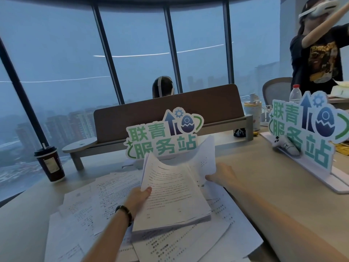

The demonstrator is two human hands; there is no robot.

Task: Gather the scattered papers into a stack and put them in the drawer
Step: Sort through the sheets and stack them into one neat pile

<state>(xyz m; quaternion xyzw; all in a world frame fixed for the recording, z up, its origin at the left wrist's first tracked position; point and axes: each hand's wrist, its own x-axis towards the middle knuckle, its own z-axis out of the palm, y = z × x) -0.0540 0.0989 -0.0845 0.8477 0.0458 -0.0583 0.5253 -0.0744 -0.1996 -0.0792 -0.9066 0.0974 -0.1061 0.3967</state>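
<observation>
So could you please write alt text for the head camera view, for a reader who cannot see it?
A person's left hand grips a thick stack of papers above loose sheets scattered over a desk, while the right hand holds another sheet. Behind stand a green sign and a coffee cup.

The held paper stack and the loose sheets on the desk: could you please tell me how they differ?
The held paper stack is bundled and lifted at a tilt by the left hand; the loose sheets lie flat, spread and overlapping on the desk. The right hand adds another sheet. Both are white printed pages.
</observation>
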